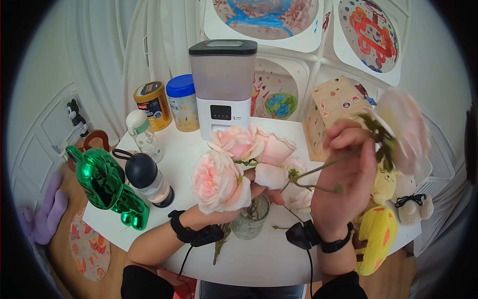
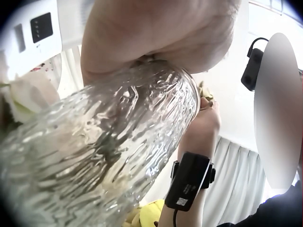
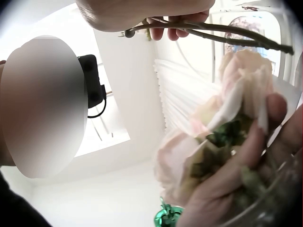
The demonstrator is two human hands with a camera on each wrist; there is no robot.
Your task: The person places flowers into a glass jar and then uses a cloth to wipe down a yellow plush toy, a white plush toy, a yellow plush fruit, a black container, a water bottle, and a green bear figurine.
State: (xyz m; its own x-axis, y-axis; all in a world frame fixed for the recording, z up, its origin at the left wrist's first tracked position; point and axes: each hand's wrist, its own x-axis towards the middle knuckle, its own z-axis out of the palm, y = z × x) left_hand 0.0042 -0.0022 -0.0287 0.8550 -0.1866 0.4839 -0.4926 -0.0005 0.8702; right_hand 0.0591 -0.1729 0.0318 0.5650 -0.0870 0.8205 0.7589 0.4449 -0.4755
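Low in front, the left hand is partly covered by pink roses; its fingers curl round the roses at the mouth of a textured glass vase. In the left wrist view, the palm lies against the rim of the vase. Raised on the right, the right hand holds a pale pink rose with curled fingers, the bloom beyond them. Bare branching stems stick out from the right hand over the grouped roses.
Behind the vase stands a white dispenser beside two tins. A green shiny figure and bottles are at left. A wooden box and plush toys are at right. A cut stem lies near the front.
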